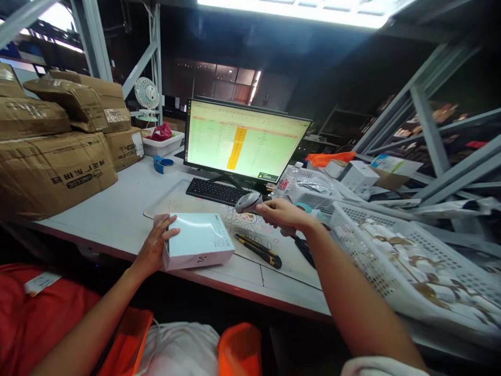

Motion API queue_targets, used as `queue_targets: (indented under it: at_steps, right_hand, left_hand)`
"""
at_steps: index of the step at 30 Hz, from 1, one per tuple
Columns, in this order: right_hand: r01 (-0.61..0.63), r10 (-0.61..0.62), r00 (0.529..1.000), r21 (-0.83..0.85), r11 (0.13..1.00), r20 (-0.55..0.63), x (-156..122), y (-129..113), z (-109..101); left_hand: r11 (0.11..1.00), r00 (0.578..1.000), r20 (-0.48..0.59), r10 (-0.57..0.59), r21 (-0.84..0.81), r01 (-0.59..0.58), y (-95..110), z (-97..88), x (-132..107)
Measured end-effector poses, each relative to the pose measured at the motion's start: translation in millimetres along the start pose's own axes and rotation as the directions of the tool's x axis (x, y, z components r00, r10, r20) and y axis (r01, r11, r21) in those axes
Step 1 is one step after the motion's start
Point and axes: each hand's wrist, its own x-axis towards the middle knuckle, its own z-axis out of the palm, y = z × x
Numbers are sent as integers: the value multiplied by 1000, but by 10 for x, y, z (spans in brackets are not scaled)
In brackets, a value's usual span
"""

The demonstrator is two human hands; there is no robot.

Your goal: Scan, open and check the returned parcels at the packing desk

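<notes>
My left hand [154, 245] grips the left side of a white box [199, 241] that lies flat near the desk's front edge. My right hand [282, 214] is closed round the handle of a grey barcode scanner [248, 201], whose head points down and left toward the box. A black-and-yellow utility knife [259, 250] lies on the desk mat between my two hands.
A monitor [243, 140] with a spreadsheet and a black keyboard [214, 191] stand behind the box. Stacked cardboard cartons [55, 167] fill the left. A white basket [391, 250] of small packets sits at the right. Orange bins [238, 350] are below the desk edge.
</notes>
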Motion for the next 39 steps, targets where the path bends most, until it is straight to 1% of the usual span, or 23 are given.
queue_targets:
  at_steps: [3, 5, 7, 9, 10, 11, 13, 14, 15, 16, 17, 18, 19, 21, 22, 24, 27, 30, 32, 34, 37, 38, 39]
  right_hand:
    - [-87, 84, 994, -54, 995, -65, 46, 376, 135]
    - [-162, 143, 978, -120, 979, -152, 77, 656, 258]
    - [-284, 215, 932, -221, 933, -292, 94, 899, 403]
    - [-391, 266, 880, -281, 876, -394, 89, 1068, 543]
    - [-426, 287, 862, -287, 858, -419, 80, 1120, 598]
    - [-447, 304, 850, -284, 848, -430, 72, 1148, 636]
    - [-479, 324, 829, -277, 833, -456, 77, 1145, 653]
    - [-488, 316, 811, -270, 830, -492, 102, 1117, 632]
    - [-486, 288, 789, -265, 833, -542, 147, 1077, 597]
    - [-470, 242, 772, -272, 840, -587, 215, 1028, 554]
    - [-439, 185, 767, -292, 850, -615, 305, 973, 509]
    - [-397, 127, 776, -322, 860, -618, 414, 917, 467]
    - [-346, 78, 802, -355, 869, -592, 537, 862, 434]
    - [-247, 26, 876, -404, 881, -481, 797, 763, 406]
    - [-213, 18, 904, -413, 885, -428, 920, 722, 413]
    - [-178, 11, 929, -420, 890, -369, 1127, 661, 463]
    - [-175, 9, 932, -428, 887, -363, 1305, 628, 586]
    - [-171, 22, 946, -437, 883, -325, 1357, 648, 680]
    - [-169, 37, 954, -435, 884, -296, 1357, 653, 686]
    - [-167, 43, 956, -422, 891, -289, 1343, 612, 636]
    - [-108, -16, 954, -393, 913, -301, 1276, 402, 506]
    - [-67, -61, 950, -390, 918, -307, 1233, 292, 468]
    - [5, -125, 947, -377, 926, -296, 1178, 167, 446]
  left_hand:
    - [998, 998, -51, -36, 54, 39, 0, 27, -9]
    - [993, 995, -73, -63, 94, 70, -12, 55, -24]
    - [987, 989, -106, -105, 110, 116, -37, 89, -35]
    - [968, 966, -154, -209, 111, 227, -63, 122, -25]
    - [943, 942, -163, -295, 109, 314, -70, 134, -9]
    - [903, 903, -151, -401, 103, 418, -70, 140, 14]
    - [786, 789, -60, -611, 75, 614, -51, 135, 75]
    - [727, 728, 0, -685, 60, 684, -34, 124, 107]
    - [679, 677, 51, -734, 51, 732, -15, 110, 136]
    - [645, 640, 90, -763, 49, 763, 3, 94, 160]
    - [623, 615, 115, -780, 57, 780, 20, 80, 178]
    - [610, 599, 131, -790, 75, 789, 33, 67, 190]
    - [602, 588, 138, -797, 94, 793, 42, 56, 196]
    - [595, 579, 144, -803, 113, 796, 49, 45, 197]
    - [596, 580, 144, -802, 116, 795, 48, 44, 194]
    - [602, 588, 137, -797, 124, 789, 39, 50, 186]
    - [620, 608, 123, -785, 137, 773, 19, 67, 174]
    - [641, 628, 127, -767, 127, 757, 7, 78, 163]
    - [643, 631, 129, -765, 120, 756, 12, 76, 160]
    - [640, 628, 127, -768, 119, 759, 27, 68, 166]
    - [622, 607, 138, -782, 127, 773, 57, 59, 192]
    - [619, 603, 142, -785, 123, 776, 63, 60, 201]
    - [619, 605, 140, -784, 113, 777, 65, 62, 206]
